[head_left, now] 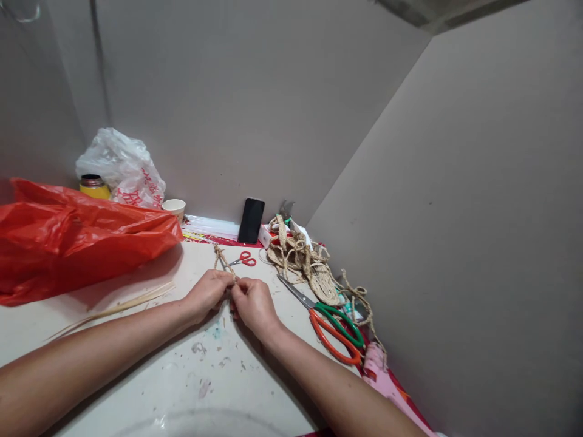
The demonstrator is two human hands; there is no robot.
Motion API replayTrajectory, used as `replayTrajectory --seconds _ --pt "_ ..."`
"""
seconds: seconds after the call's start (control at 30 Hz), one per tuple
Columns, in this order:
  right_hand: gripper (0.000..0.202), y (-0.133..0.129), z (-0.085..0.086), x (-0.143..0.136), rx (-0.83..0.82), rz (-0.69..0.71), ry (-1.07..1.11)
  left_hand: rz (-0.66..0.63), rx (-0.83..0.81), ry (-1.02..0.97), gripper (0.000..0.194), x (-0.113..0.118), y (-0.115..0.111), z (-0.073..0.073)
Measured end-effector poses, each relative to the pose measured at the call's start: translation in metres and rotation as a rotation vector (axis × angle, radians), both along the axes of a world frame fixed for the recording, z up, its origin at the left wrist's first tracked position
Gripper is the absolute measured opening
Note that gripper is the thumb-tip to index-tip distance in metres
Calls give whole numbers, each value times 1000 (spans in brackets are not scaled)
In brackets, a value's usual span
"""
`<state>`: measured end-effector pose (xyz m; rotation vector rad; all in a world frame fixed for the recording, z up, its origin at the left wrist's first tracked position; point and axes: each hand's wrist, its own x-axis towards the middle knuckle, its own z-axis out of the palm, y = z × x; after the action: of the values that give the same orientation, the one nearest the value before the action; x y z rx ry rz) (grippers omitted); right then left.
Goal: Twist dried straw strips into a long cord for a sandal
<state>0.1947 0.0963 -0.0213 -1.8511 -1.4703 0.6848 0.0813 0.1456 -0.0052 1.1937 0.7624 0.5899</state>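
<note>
Both hands meet near the middle of the white table, fingertips pinched together on a thin tan braided cord (219, 254). The cord rises from between the fingers and forms a narrow loop beyond them. My left hand (213, 292) grips it from the left, and my right hand (253, 302) holds it from the right, the two touching or nearly so. Just beyond the hands lie small red-handled scissors (247, 259). Large scissors (334, 325) with green and orange handles rest right of my right hand. A pile of braided cord (319, 273) sits behind them.
On the left are a red plastic bag (82, 237), pale fibre strands (132, 301), a yellow jar (95, 187), a white bag (121, 164) and a paper cup (174, 208). A black phone (251, 220) leans on the back wall. Something pink (380, 370) lies at the right edge.
</note>
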Motion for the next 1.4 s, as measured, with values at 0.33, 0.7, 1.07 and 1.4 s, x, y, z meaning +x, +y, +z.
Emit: replayTrajectory --seconds 0.33,0.7,1.07,1.4 --pt "25 -10 23 -8 4 25 -386 36 -26 9 16 1 2 -4" --pt "33 -13 49 29 245 4 -189 75 -109 1 23 -1 5 3" --pt "36 9 20 22 -293 307 576 107 -65 70 30 -2 6 4" --pt "35 9 20 36 -369 417 643 -41 -11 36 18 -5 12 -2"
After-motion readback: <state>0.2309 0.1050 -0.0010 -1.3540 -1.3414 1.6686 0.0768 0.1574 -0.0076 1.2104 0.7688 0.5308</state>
